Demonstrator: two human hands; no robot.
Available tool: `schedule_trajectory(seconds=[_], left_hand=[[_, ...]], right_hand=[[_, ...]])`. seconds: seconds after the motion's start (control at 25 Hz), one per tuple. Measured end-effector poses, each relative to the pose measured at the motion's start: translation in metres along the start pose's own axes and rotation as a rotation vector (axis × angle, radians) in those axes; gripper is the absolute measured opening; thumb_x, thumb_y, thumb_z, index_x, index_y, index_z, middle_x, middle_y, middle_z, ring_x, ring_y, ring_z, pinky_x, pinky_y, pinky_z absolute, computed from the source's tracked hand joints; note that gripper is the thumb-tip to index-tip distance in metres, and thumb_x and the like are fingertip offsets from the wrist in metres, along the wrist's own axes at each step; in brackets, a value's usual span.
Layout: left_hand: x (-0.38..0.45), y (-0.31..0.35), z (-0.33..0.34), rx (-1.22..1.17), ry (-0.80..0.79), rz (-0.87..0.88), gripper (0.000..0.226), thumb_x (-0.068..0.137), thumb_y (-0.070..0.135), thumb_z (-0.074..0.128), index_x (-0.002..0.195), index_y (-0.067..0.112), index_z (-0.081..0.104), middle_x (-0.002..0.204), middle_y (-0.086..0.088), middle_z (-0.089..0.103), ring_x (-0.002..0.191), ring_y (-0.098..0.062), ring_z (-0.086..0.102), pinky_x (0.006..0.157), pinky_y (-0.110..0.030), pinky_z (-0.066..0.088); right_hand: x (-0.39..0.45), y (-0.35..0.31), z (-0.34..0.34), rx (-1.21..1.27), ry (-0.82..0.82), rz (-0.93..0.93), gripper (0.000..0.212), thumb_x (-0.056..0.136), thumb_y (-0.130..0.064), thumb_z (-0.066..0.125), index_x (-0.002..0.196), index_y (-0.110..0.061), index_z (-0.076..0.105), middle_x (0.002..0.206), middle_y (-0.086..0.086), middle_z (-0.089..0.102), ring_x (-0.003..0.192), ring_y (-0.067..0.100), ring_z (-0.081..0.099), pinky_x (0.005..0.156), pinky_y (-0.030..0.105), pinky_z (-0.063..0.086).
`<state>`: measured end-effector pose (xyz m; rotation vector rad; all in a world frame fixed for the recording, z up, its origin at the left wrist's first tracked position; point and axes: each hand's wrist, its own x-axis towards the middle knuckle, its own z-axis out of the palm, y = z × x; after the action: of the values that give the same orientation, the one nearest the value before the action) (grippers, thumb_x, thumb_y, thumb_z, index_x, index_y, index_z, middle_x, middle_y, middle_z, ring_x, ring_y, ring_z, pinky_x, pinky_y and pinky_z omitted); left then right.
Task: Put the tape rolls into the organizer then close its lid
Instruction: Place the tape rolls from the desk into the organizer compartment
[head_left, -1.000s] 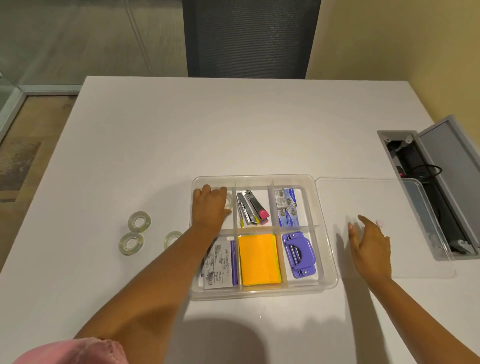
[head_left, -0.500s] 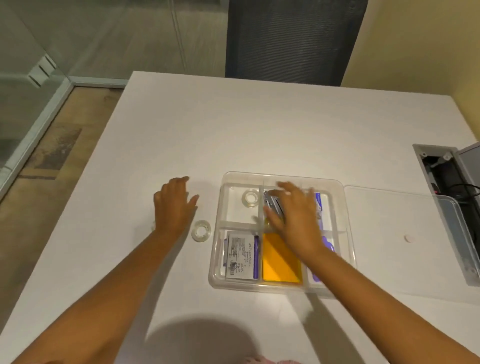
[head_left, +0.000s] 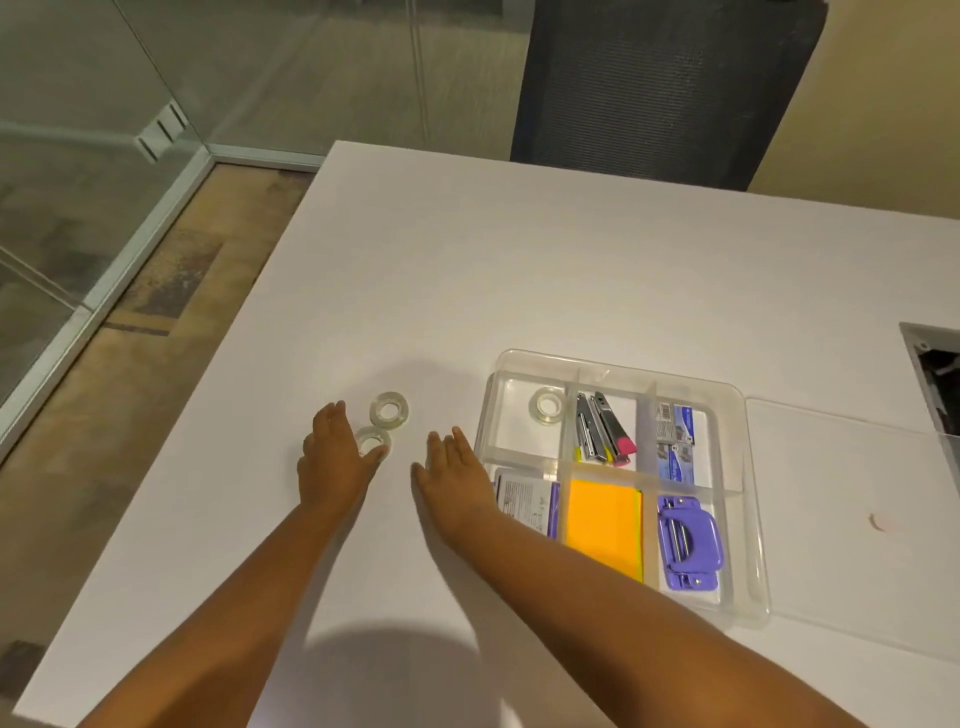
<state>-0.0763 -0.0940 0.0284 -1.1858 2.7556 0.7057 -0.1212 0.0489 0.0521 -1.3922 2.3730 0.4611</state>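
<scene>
A clear, divided organizer (head_left: 618, 359) stands on the white table with its clear lid (head_left: 841, 467) folded open flat to the right. One clear tape roll (head_left: 547, 407) lies in its far-left compartment. Two more rolls lie on the table to the left of it. My left hand (head_left: 332, 462) has its thumb and fingers around the nearer roll (head_left: 372, 442), while the farther roll (head_left: 389, 410) lies free just beyond. My right hand (head_left: 457, 467) is flat, palm down, between that roll and the organizer, holding nothing that I can see.
The other compartments hold a stapler (head_left: 602, 426), staple boxes (head_left: 675, 436), orange notes (head_left: 605, 525), a purple hole punch (head_left: 685, 540) and a printed packet (head_left: 524, 501). A dark chair (head_left: 660, 88) stands behind the table. A cable hatch (head_left: 935, 374) opens at the right edge.
My left hand went from the organizer's far-left compartment, where a roll now lies, to the rolls on the table. My right hand crossed over the organizer to its left side. The camera turned left.
</scene>
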Motion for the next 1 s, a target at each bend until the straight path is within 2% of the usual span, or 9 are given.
schedule_trajectory(seconds=[0.12,0.28,0.36,0.48,0.56,0.68,0.8,1.0], left_hand=[[-0.002,0.004,0.003,-0.065,0.002,-0.032,0.078,0.077,0.034,0.068,0.137,0.006,0.028,0.144,-0.017,0.036,0.127,-0.039,0.038,0.098,-0.054,0.04],[-0.005,0.006,0.005,-0.134,0.014,-0.035,0.074,0.079,0.033,0.067,0.137,0.005,0.03,0.142,-0.018,0.04,0.129,-0.036,0.038,0.1,-0.049,0.04],[-0.005,0.005,0.006,-0.157,0.013,-0.039,0.069,0.081,0.031,0.065,0.136,0.004,0.033,0.139,-0.018,0.044,0.127,-0.036,0.039,0.1,-0.048,0.04],[-0.009,0.005,0.011,-0.22,0.037,-0.025,0.056,0.086,0.025,0.059,0.133,0.005,0.037,0.135,-0.02,0.048,0.125,-0.037,0.042,0.103,-0.052,0.037],[-0.012,0.004,0.012,-0.283,0.043,-0.015,0.049,0.089,0.023,0.053,0.132,0.005,0.038,0.134,-0.019,0.05,0.124,-0.037,0.044,0.106,-0.057,0.032],[-0.016,0.002,0.013,-0.252,-0.003,0.026,0.063,0.08,0.035,0.065,0.129,0.004,0.04,0.13,-0.018,0.052,0.122,-0.036,0.046,0.105,-0.061,0.031],[-0.019,0.002,0.014,-0.192,-0.013,0.044,0.079,0.071,0.038,0.074,0.132,0.004,0.037,0.134,-0.017,0.049,0.127,-0.035,0.042,0.108,-0.06,0.029],[-0.022,0.002,0.017,-0.178,0.002,0.034,0.071,0.077,0.027,0.07,0.133,0.002,0.035,0.136,-0.021,0.046,0.125,-0.039,0.043,0.108,-0.06,0.028]], right_hand=[[0.004,0.0,0.001,0.009,-0.019,-0.003,0.053,0.094,-0.017,0.043,0.141,-0.002,0.024,0.153,0.029,0.01,0.143,0.039,0.008,0.119,0.046,-0.006],[0.008,0.0,-0.003,0.016,0.038,0.006,0.044,0.089,-0.014,0.051,0.129,-0.001,0.042,0.137,0.027,0.042,0.132,0.039,0.033,0.118,0.048,0.0],[0.006,0.005,-0.007,0.07,0.077,-0.005,0.041,0.086,-0.013,0.054,0.125,-0.002,0.045,0.127,0.024,0.051,0.125,0.038,0.041,0.118,0.048,0.005],[-0.001,0.015,-0.018,0.335,0.257,0.006,0.043,0.083,-0.008,0.056,0.125,-0.006,0.046,0.119,0.021,0.055,0.115,0.037,0.049,0.117,0.048,0.005],[-0.009,0.035,-0.028,0.5,0.375,0.053,0.052,0.08,-0.014,0.062,0.128,-0.012,0.043,0.117,0.016,0.058,0.111,0.033,0.054,0.116,0.047,0.003],[-0.023,0.088,-0.034,0.589,0.467,0.177,0.06,0.076,-0.023,0.07,0.128,-0.016,0.041,0.112,0.007,0.065,0.109,0.025,0.058,0.115,0.042,0.0],[-0.035,0.139,-0.028,0.511,0.413,0.344,0.058,0.078,-0.028,0.07,0.127,-0.016,0.042,0.109,0.006,0.068,0.108,0.025,0.06,0.116,0.047,0.0],[-0.031,0.152,-0.005,0.315,0.245,0.398,0.05,0.08,-0.024,0.066,0.123,-0.015,0.043,0.104,0.009,0.068,0.11,0.031,0.053,0.111,0.05,0.013]])
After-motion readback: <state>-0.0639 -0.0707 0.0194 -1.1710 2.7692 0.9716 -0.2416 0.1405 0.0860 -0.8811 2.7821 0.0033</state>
